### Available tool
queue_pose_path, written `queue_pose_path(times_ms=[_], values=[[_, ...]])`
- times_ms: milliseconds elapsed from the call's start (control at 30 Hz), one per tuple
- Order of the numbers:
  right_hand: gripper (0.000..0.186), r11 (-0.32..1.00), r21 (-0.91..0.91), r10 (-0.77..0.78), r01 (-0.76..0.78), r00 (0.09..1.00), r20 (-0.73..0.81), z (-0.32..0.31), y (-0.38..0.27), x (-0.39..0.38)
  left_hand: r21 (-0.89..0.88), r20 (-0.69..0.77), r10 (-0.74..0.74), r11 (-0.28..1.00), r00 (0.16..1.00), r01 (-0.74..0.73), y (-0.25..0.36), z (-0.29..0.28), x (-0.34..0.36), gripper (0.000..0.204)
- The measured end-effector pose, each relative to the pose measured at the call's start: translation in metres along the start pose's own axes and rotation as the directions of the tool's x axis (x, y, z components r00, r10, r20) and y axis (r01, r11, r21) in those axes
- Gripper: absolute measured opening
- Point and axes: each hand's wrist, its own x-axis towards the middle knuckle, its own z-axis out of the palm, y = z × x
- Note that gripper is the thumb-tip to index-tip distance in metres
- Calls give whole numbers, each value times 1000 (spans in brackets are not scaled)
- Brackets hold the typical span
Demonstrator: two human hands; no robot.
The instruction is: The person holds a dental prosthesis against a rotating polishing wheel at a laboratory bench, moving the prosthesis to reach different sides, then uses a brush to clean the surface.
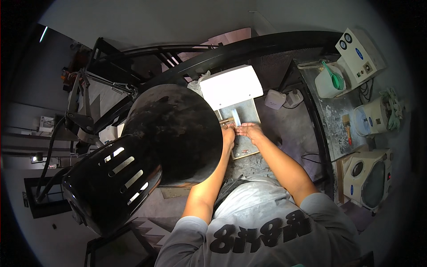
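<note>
A white round wheel (236, 117) sits on a brass-coloured spindle (226, 120), below a bright white box-shaped hood (232, 86). Just beneath the wheel, my left hand (228, 136) and my right hand (251, 131) meet, with their fingers drawn together. A small piece seems to be pinched between the fingertips, but it is too small and too covered to name. Whether it touches the wheel I cannot tell. Under my hands lies a shallow light-edged tray (241, 156), with a small reddish piece (245, 151) on it.
A black lamp shade (173, 133) covers much of the left side, close to my left forearm. White plastic containers (275, 99) stand right of the hood. The right-hand bench (331, 120) carries machines, a brush (347, 129) and a green scoop (334, 79).
</note>
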Motion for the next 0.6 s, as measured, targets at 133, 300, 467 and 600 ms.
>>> queue_pose_path(times_ms=[133,300,467,600], values=[[14,984,-167,-47,56,997,56,-4,-10,-10,-198,115,-112,971,987,133,-3,0,-18,15],[15,861,-406,-266,308,951,158,-12,-9,-20,-334,224,-89,929,971,162,-2,3,-38,17],[14,825,-449,-300,343,939,167,-14,-18,-26,-352,269,-74,920,960,170,2,9,-44,19],[12,809,-549,-204,209,976,71,2,-35,-25,-425,219,-194,863,956,272,-2,11,-33,21]])
